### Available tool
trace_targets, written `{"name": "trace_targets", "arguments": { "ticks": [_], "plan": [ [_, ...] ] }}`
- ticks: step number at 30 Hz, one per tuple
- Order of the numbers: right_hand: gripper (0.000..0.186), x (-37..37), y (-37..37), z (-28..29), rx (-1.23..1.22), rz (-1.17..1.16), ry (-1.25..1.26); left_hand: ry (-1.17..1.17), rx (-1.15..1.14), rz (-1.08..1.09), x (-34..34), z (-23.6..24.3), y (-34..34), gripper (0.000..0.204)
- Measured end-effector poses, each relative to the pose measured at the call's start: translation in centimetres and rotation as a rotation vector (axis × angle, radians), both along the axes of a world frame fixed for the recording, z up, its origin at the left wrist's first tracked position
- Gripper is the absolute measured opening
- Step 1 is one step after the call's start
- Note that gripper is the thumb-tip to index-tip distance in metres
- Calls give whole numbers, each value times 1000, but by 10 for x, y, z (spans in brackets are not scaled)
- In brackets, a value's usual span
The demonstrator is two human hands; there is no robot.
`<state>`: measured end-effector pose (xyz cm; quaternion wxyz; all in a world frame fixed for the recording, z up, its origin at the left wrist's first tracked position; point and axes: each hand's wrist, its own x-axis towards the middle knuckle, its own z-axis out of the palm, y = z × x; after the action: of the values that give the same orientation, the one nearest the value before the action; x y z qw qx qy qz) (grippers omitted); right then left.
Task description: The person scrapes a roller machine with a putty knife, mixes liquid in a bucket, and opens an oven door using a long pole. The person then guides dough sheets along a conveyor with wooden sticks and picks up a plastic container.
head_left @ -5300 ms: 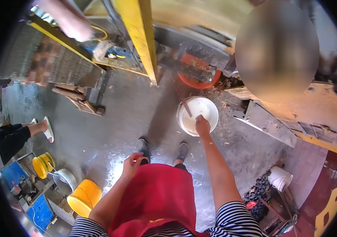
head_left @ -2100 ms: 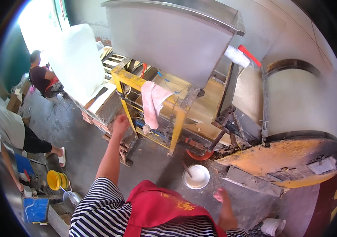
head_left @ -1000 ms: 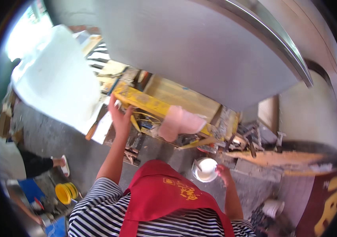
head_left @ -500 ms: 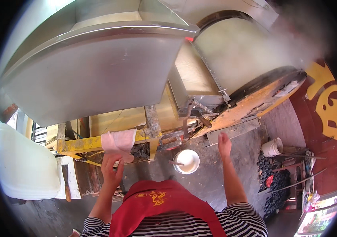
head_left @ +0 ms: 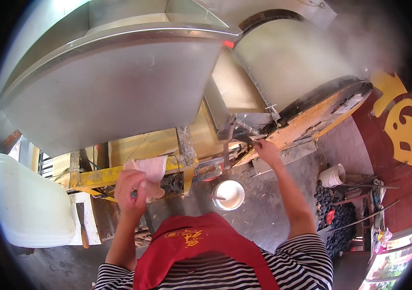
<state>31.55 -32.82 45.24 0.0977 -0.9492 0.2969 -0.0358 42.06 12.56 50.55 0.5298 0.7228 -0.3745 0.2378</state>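
Note:
My right hand [head_left: 269, 152] is closed around the handle of a tool, whose dark flat end [head_left: 242, 138] shows past my fingers. The handle itself is mostly hidden by the hand. It is at the lower end of a metal trough [head_left: 237, 92], beside the rim of a big round steaming pan [head_left: 293, 58]. My left hand [head_left: 131, 191] is curled, with a small dark spot between its fingers that I cannot make out. Just behind that hand, a pale pink cloth [head_left: 153, 170] hangs over a yellow metal bar [head_left: 97, 177].
A large steel tank [head_left: 114, 92] fills the upper left. On the floor ahead stands a white bucket [head_left: 229, 195] with pale liquid and a stick. A white plastic container [head_left: 29, 200] and a wooden-handled knife [head_left: 82, 224] are at left; black coal [head_left: 336, 224] and another bucket [head_left: 332, 176] at right.
My right hand has moved up and left onto the tool's handle, which lay free before. My left hand has come down from the cloth's lower edge and curled up.

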Motion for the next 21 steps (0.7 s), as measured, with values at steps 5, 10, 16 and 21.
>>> {"name": "trace_targets", "arguments": {
  "ticks": [5,10,16,21],
  "plan": [
    [20,-29,15,112,-155,195,-10,-76,36,117,17,28,11,19],
    [22,49,-21,176,-526,319,-89,-475,56,267,47,104,-2,18],
    [19,191,-97,159,-731,454,-11,-828,71,466,70,189,-41,22],
    [16,293,-175,131,-771,408,-45,-664,322,553,80,231,-98,36]
  ]
}}
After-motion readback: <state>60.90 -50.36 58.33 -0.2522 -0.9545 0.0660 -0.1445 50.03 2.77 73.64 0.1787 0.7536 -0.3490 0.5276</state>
